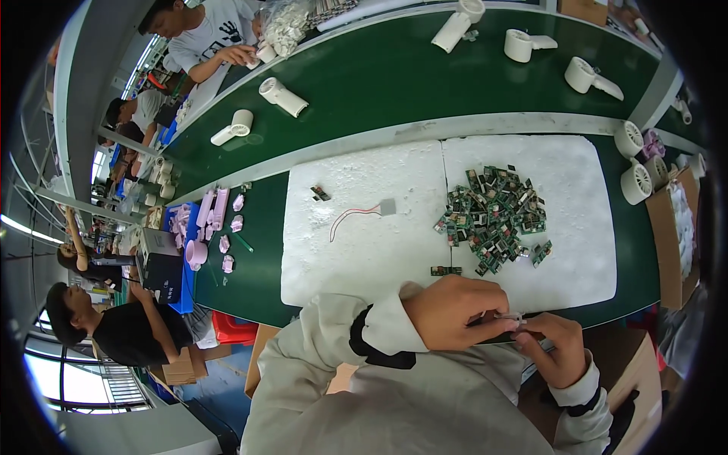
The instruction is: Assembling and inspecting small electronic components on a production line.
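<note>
While left hand (456,312) and right hand (556,346) are pinching a small, pale part (515,317) — grips nearly closed — at six o'clock from the circuit boards (497,218), white foam (326,262) is lying on the green table (264,267), a co-worker (136,334) showing at eight o'clock.

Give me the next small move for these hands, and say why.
I'd probably bring the small pale piece forward over the white foam surface: the left hand and right hand hold it close to the near edge of the green table, where a slip might drop it off.
</note>
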A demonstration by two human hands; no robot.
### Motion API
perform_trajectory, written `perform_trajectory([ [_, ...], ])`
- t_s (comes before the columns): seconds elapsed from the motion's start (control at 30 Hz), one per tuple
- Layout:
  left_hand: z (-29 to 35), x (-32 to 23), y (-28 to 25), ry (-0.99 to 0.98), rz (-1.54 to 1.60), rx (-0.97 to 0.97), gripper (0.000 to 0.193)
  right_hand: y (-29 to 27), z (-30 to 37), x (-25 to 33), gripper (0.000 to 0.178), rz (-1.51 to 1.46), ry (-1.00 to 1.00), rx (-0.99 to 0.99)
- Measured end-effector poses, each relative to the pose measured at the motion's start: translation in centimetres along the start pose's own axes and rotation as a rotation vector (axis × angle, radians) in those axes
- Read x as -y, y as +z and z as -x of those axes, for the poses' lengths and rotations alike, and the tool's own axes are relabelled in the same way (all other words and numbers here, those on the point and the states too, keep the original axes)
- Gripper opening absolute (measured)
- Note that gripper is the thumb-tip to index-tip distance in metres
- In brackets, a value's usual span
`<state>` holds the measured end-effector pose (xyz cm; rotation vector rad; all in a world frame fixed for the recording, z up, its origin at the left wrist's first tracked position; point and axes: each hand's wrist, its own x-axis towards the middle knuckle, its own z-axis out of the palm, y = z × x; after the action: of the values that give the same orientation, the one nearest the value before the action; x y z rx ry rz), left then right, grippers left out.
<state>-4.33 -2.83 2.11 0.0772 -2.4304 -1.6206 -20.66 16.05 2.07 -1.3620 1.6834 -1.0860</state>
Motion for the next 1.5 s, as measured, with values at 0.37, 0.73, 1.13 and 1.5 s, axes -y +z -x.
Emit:
perform_trajectory([
  [0.37,-0.6,0.2,-1.5,0.069,0.050,-0.022,0.028,-0.1,-0.7,0.0,0.012,0.074,-0.032,-0.009],
  [0.73,0.9,-1.4,-9.4,0.176,0.784,-0.558,0.020,0.7,0.5,-0.4,0.014,0.139,-0.019,-0.009],
  [1.13,0.7,0.9,-11.2,-0.290,0.790,-0.813,0.010,1.1,0.2,-0.8,0.007,0.164,0.005,-0.079],
  [1.5,1.0,2.3,-10.8,-0.124,0.605,-0.798,0.015,0.9,0.3,-0.9,0.009,0.162,0.000,-0.056],
])
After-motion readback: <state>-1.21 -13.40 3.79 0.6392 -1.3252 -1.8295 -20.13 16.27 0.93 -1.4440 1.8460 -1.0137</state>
